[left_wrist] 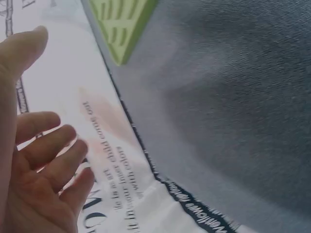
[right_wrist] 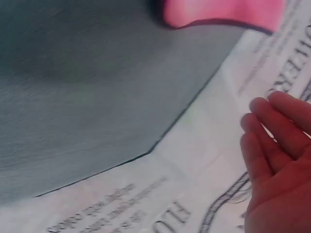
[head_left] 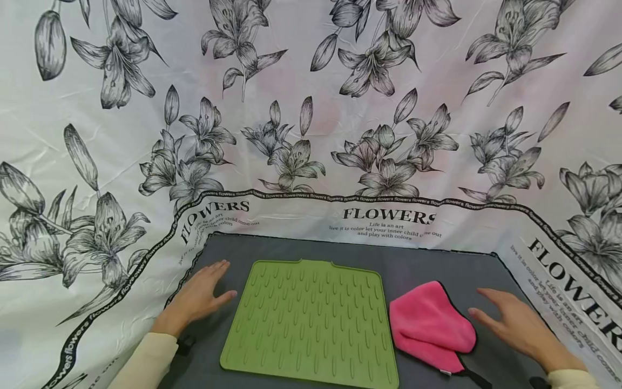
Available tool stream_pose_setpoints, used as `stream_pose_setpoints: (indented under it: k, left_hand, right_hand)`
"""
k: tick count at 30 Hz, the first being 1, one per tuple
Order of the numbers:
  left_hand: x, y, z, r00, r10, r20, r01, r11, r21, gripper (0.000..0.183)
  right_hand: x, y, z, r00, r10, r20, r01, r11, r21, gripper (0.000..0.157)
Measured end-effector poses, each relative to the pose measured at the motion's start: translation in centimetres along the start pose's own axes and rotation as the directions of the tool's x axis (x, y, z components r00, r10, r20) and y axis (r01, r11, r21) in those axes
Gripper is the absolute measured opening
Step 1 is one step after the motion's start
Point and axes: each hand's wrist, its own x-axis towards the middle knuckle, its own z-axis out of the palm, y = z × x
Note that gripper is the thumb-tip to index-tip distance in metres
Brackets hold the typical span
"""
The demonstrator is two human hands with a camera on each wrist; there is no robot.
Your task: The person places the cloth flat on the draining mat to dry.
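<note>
A green ridged mat (head_left: 311, 319) lies flat on the dark grey tabletop in the head view; one corner of the mat (left_wrist: 121, 34) shows at the top of the left wrist view. To its right is a folded pink cloth (head_left: 430, 324) with dark edging and a dark strap, and part of this cloth (right_wrist: 218, 12) shows in the right wrist view. My left hand (head_left: 201, 292) is left of the mat, fingers extended and thumb apart, holding nothing. Right of the cloth, my right hand (head_left: 517, 324) is likewise empty with its fingers relaxed.
A white sheet (head_left: 291, 216) printed with black lilies and the word FLOWERS rises behind and at both sides of the grey surface (head_left: 218, 324). A dark band (head_left: 188, 343) circles the left wrist, at the end of a cream sleeve (head_left: 146, 359).
</note>
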Motion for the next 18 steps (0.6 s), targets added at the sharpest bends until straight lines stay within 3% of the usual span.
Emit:
stream_pose_setpoints:
  k: [5, 9, 18]
  left_hand:
    - [0.1, 0.7, -0.8, 0.999, -0.004, 0.032, 0.006, 0.999, -0.053, 0.080]
    - [0.2, 1.4, -0.6, 0.998, 0.034, 0.045, -0.030, 0.997, -0.071, 0.077]
    - [-0.1, 2.2, 1.4, 0.985, 0.108, 0.133, -0.091, 0.988, -0.128, 0.076]
  right_hand:
    - [0.3, -2.5, -0.3, 0.999, -0.042, -0.026, 0.043, 0.999, 0.013, 0.074]
    - [0.5, -4.1, 0.5, 0.997, -0.073, -0.014, 0.074, 0.997, 0.029, 0.080]
    - [1.1, -6.1, 3.0, 0.995, -0.048, 0.085, 0.042, 0.996, 0.074, 0.088]
